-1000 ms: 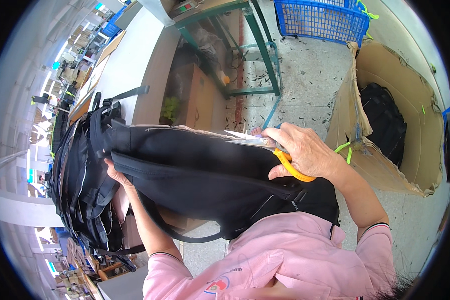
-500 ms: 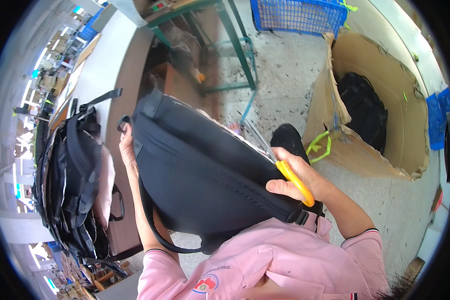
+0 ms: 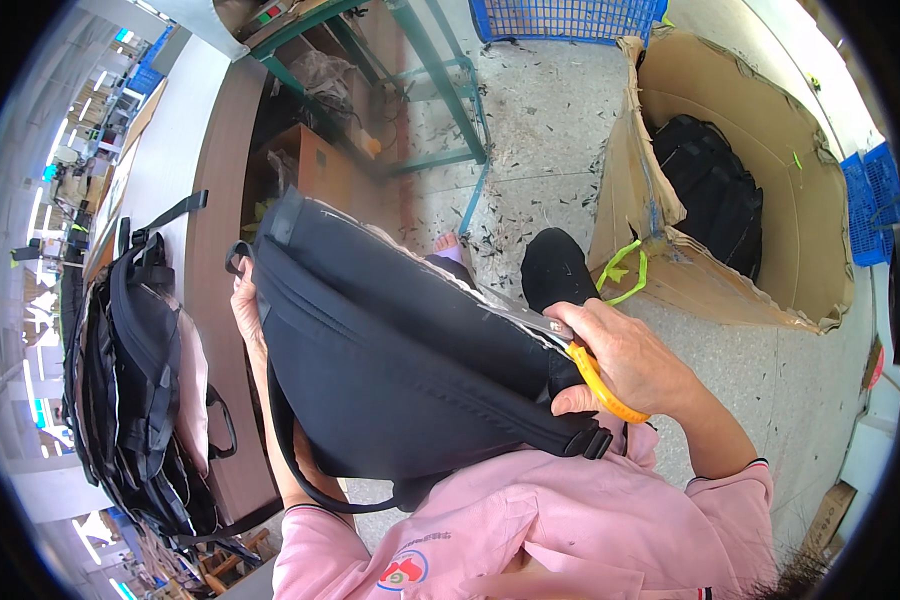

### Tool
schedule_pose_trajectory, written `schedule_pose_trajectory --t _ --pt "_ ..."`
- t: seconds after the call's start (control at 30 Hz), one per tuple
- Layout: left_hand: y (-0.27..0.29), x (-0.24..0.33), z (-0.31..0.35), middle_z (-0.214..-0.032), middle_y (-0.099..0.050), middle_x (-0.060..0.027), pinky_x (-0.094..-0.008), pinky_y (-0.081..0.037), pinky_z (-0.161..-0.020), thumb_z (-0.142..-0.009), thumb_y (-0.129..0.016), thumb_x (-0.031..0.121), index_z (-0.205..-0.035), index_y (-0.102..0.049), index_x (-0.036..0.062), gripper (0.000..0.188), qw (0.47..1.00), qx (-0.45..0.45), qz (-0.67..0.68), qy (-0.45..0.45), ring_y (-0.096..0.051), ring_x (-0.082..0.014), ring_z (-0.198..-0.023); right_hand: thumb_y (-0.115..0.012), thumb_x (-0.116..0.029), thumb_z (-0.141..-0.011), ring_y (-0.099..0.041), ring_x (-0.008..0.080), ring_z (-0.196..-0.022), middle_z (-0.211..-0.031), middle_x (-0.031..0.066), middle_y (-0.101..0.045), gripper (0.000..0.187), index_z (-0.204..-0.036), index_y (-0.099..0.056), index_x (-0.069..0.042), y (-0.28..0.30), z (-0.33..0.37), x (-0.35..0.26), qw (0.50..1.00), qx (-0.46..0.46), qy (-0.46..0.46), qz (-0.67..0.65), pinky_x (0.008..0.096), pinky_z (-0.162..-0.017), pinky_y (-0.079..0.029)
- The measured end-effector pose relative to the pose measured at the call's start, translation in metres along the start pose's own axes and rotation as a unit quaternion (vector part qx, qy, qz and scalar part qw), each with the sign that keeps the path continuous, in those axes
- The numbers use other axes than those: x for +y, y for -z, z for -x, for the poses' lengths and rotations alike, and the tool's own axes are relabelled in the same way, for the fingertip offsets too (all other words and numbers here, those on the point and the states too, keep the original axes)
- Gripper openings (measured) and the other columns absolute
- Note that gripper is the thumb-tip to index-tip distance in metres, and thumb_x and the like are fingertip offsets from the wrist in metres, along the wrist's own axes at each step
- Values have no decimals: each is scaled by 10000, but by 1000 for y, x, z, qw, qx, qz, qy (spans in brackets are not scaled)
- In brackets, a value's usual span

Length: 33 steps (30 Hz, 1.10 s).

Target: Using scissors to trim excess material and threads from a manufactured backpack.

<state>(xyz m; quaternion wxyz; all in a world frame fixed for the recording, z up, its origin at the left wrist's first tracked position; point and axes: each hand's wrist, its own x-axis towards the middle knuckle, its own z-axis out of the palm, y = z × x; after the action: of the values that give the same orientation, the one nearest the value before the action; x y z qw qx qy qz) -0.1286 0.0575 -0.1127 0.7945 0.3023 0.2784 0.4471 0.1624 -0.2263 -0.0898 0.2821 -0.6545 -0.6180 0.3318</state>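
Right here, scissors at the ragged edge of a black bag, which still looks untrimmed in places.
Against the pink shirt (image 3: 530,520), the black bag (image 3: 390,350) is gripped at its far corner by the left hand (image 3: 247,305); the right hand (image 3: 625,360) grips the yellow-handled scissors (image 3: 605,388), though I can't tell whether the blades are parted. Pale, frayed edging (image 3: 400,243) remains; how much is cut is unclear. Half a second ago the blades pointed off the edge; now they lie along it. Beyond, more black bags (image 3: 140,350) are heaped at left, and a dark bundle (image 3: 710,195) sits inside the carton (image 3: 810,220).
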Motion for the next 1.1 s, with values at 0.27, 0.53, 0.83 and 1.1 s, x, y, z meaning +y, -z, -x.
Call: schedule_pose_trajectory --t 0.27,0.53,0.83,1.1 --pt "24 -3 11 -906 -653 -169 -446 -569 -723 -823 -567 126 -957 -617 37 169 998 41 30 30 -666 -271 -779 -720 -540 -635 -559 323 -763 -848 161 -512 760 -1132 -467 -23 3 -4 -19 998 7 43 43 380 -636 -466" --pt "18 -5 19 -925 -653 -158 -438 -561 -755 -823 -558 108 -964 -617 42 167 997 70 30 21 -661 -274 -807 -750 -461 -639 -533 250 -582 -669 94 -486 595 -970 -495 -38 -9 -8 -18 995 49 72 55 330 -539 -449" --pt "31 -5 22 -942 -651 -153 -433 -554 -777 -822 -552 95 -976 -612 44 174 999 29 32 -8 -656 -274 -828 -754 -487 -611 -529 265 -646 -720 109 -489 675 -1029 -487 -29 -5 -15 -20 992 62 95 61 342 -563 -447" --pt "35 -2 24 -938 -646 -131 -424 -531 -832 -792 -515 24 -957 -583 48 180 998 -7 42 -35 -640 -247 -886 -749 -474 -629 -533 262 -620 -714 115 -503 675 -1056 -493 -17 -11 -29 -21 990 68 112 59 339 -548 -450"
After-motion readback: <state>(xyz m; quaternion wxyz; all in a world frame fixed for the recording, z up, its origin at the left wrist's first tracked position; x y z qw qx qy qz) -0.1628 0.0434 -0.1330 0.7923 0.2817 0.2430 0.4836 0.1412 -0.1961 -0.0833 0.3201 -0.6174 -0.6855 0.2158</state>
